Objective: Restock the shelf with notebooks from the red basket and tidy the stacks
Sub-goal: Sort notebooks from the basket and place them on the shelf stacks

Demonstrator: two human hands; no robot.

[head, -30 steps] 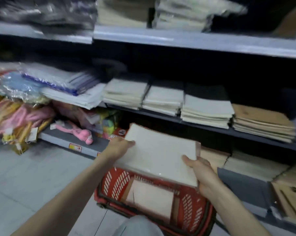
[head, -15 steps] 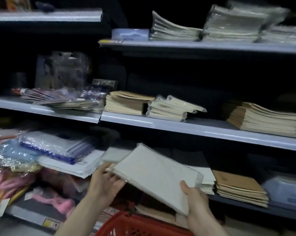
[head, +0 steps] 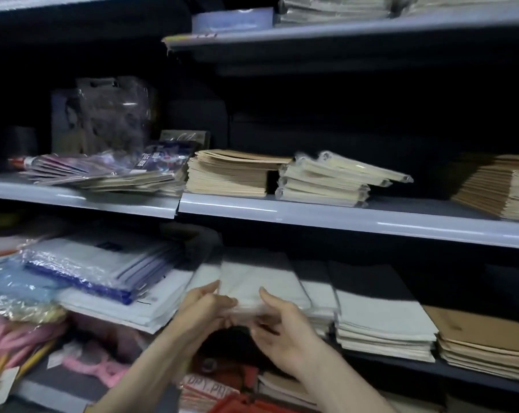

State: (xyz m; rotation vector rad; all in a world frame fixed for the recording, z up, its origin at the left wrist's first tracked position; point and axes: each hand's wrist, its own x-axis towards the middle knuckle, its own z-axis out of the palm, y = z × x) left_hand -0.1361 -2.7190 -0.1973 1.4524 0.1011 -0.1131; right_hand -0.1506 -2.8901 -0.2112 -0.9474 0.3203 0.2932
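- Dark shop shelving with pale grey shelf edges; middle shelf (head: 341, 217) running across the frame, top shelf (head: 341, 34) above it at right.
- On the middle shelf, left to right: glossy wrapped packs (head: 103, 171) fanned flat; tan pad stack (head: 231, 174); wrapped cream stack (head: 326, 181), its top ones slid askew to the right; brown stack (head: 502, 189) at the far right edge.
- On the lower shelf, left to right: blue-edged wrapped folders (head: 97, 269) lying on white pads; pink and yellow packaged goods (head: 16, 332) beneath at far left; white stacks (head: 377, 311) in a row; brown stack (head: 484, 341) just beside them.
- Notebooks (head: 261, 281): a thin white bundle in clear wrap, lying flat atop the leftmost white stack on the lower shelf, far end in shadow.
- Left hand (head: 204, 311): fingers curled, pinching the bundle's near left corner.
- Right hand (head: 282, 326): thumb up on the near edge, fingers half-curled under it; forearm coming in from bottom right.
- Red basket (head: 246, 405): only a sliver at the bottom edge, below the hands.
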